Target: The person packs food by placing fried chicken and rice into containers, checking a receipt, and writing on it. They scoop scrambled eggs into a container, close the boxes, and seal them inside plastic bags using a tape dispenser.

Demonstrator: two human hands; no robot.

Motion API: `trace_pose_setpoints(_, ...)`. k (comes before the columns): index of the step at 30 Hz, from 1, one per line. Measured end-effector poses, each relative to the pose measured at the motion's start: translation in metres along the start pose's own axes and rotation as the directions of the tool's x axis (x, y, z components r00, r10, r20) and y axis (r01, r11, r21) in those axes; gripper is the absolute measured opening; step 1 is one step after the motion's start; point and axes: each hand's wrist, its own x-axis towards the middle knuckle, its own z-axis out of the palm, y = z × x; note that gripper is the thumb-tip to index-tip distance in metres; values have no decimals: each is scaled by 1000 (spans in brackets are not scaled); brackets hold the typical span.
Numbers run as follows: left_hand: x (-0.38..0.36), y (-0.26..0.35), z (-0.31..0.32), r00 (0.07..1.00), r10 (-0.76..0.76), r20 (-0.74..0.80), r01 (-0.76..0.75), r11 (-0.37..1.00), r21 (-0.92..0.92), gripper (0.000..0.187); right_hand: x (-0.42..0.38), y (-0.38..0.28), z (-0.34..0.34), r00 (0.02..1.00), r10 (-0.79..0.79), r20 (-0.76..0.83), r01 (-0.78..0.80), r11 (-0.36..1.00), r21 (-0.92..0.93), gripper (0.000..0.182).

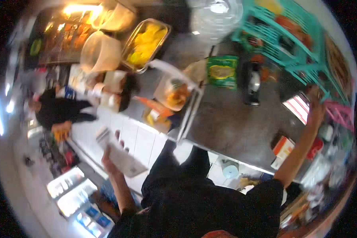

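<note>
Out to the left, my left hand (112, 159) is wrapped round a long, flat white pack (125, 156), with fingertips showing past its far edge. What kind of pack it is I cannot tell. My right arm stretches to the far right, where my right hand (315, 101) reaches the lower edge of the teal plastic basket (305, 65). Blur and the basket hide its fingers. Close beside that hand lie a red-and-white striped card (297, 107) and a pink basket (339, 115).
A green packet (223, 71) and a black stapler-like object (254, 83) lie on the dark counter (226, 115). An orange-and-white box (283, 146) sits near its front edge. Beyond are a metal tray (146, 43) of yellow food and a clear tub (174, 93). Another person (63, 109) stands at left.
</note>
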Motion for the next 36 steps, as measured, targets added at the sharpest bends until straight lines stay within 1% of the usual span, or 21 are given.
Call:
trace_pose_setpoints(1,1,2,-6,1000,15,7,-15,999,-46,59,-49,-71,21,986,-140,88,148,985,-93,29)
trace_pose_setpoints(2,4,2,-14,999,23,31,-20,995,-96,59,-98,-94,39,902,425,74,-413,901,-130,30)
trace_pose_setpoints(3,10,2,-19,999,31,12,-29,994,-109,59,-133,-113,53,830,-224,511,128,968,217,34)
trace_pose_setpoints(4,10,5,-28,999,19,46,-11,984,-177,60,-196,-90,89,937,-192,292,180,981,67,35)
trace_pose_setpoints(5,11,6,-33,997,3,82,16,971,-238,60,-222,-181,110,648,-84,757,-377,828,414,32)
trace_pose_setpoints(7,16,5,-41,997,-15,78,38,951,-306,62,-289,-195,183,441,-94,893,-490,808,328,29)
trace_pose_setpoints(8,19,5,-48,997,-23,79,47,945,-325,62,-316,-222,214,458,-149,876,-518,756,399,26)
trace_pose_setpoints(9,22,5,-53,995,-23,94,54,940,-336,61,-342,-216,261,553,-313,773,-205,848,489,25)
trace_pose_setpoints(12,28,9,-71,992,-30,123,76,916,-393,60,-392,-241,366,763,-154,627,-129,915,382,26)
trace_pose_setpoints(13,34,10,-78,988,-42,150,102,902,-419,60,-404,-216,416,831,-293,474,160,940,301,25)
trace_pose_setpoints(14,37,12,-85,986,-51,157,113,899,-422,60,-401,-223,428,780,-187,597,133,982,133,25)
trace_pose_setpoints(16,52,21,-98,984,-78,162,139,902,-410,60,-413,-220,431,832,-250,494,247,966,74,23)
trace_pose_setpoints(18,74,30,-118,974,-84,212,168,893,-418,61,-414,-249,388,769,-13,639,-185,952,242,20)
trace_pose_setpoints(20,93,37,-132,965,-141,221,225,877,-425,61,-403,-271,356,906,-202,372,114,963,246,15)
trace_pose_setpoints(23,121,48,-138,938,-213,275,310,868,-387,60,-354,-306,359,954,-200,225,122,940,318,16)
trace_pose_setpoints(25,135,52,-134,903,-235,359,366,859,-359,61,-326,-313,379,952,-242,185,257,965,-61,23)
trace_pose_setpoints(28,142,46,-106,866,-325,379,413,893,-179,61,-333,-324,368,968,-195,158,205,978,-50,33)
trace_pose_setpoints(31,126,16,-61,637,-529,561,585,806,96,64,-397,-308,318,912,-152,380,-54,875,480,35)
trace_pose_setpoints(33,99,-20,-12,516,-551,656,624,767,153,57,-432,-310,264,812,6,584,-196,945,263,36)
trace_pose_setpoints(35,72,-50,42,340,-626,702,748,632,202,51,-468,-255,243,891,222,395,-347,896,278,25)
trace_pose_setpoints(36,61,-82,60,334,-583,741,707,675,212,45,-474,-235,231,890,349,294,-431,856,287,22)
